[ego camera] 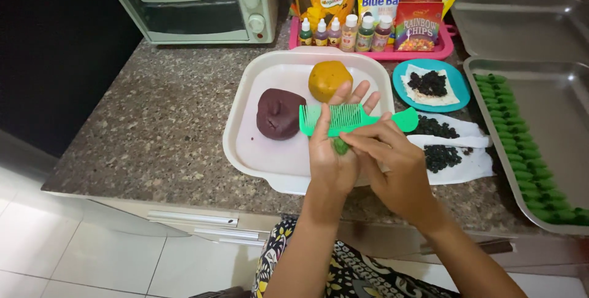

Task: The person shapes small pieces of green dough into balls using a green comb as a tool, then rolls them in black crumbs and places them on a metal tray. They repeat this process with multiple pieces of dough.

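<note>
My left hand holds a green comb flat across its fingers, teeth pointing away from me. A small piece of green dough lies on the comb near my palm. My right hand presses its fingertips on that dough piece. Both hands hover over the near right corner of a white tray. On the tray sit a dark purple dough lump and an orange dough ball.
A metal baking tray at the right holds rows of green shaped dough pieces. Dark chips lie on white paper and on a teal plate. A pink basket holds colouring bottles and packets. A toaster oven stands behind.
</note>
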